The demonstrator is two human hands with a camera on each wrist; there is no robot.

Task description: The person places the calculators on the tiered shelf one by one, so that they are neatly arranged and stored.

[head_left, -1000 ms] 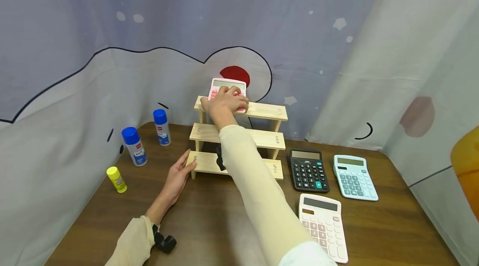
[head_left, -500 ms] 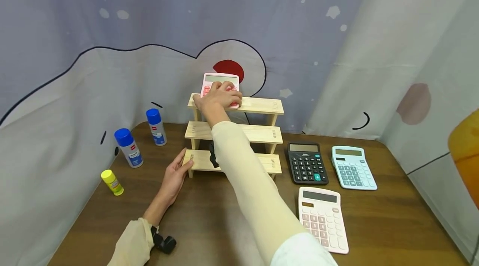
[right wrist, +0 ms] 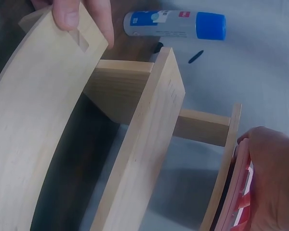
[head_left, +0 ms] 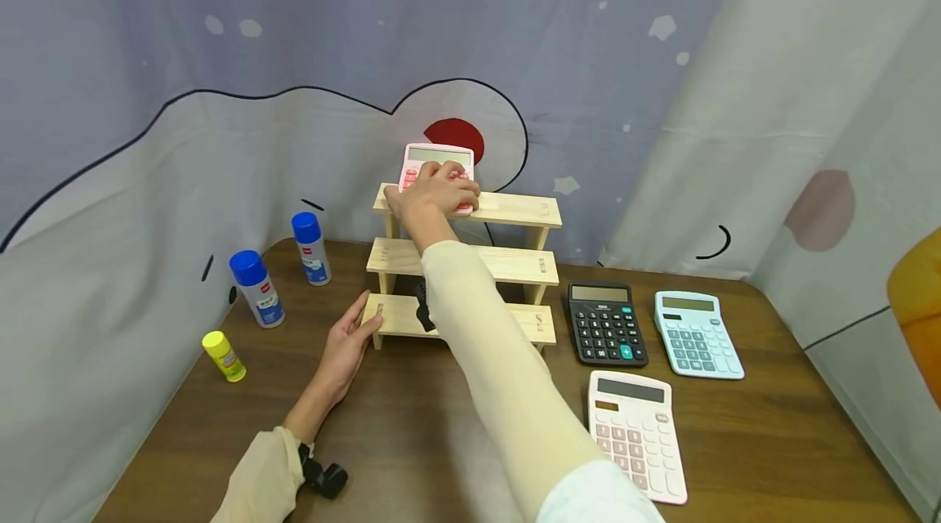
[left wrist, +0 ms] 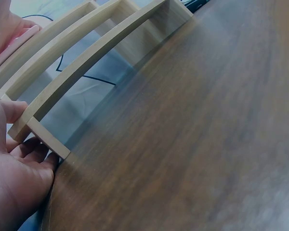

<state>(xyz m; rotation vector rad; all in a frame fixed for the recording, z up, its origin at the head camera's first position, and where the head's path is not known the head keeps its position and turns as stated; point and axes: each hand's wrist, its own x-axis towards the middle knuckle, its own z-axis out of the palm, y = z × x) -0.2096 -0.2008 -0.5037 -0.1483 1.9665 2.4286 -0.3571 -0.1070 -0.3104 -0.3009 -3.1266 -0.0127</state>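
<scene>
A three-step wooden display rack (head_left: 507, 263) stands on the brown table. On the left part of its top step lies a pink calculator (head_left: 441, 155), tilted up towards the curtain. My right hand (head_left: 434, 196) grips this calculator from above and covers many of its keys; the right wrist view shows its pink edge (right wrist: 233, 190) against the top plank. At the lowest step's left end, my left hand (head_left: 344, 350) holds the rack. The left wrist view has the thumb (left wrist: 14, 109) over the plank and the other fingers beneath, by the leg.
Right of the rack lie a black calculator (head_left: 606, 325), a light blue calculator (head_left: 698, 335) and a pale pink calculator (head_left: 636, 435). To the left stand two blue-capped spray cans (head_left: 257, 290) and a yellow glue stick (head_left: 224, 356). A curtain (head_left: 625, 98) hangs behind the table.
The head view has shifted slightly. Both hands keep their places on the rack and the pink calculator.
</scene>
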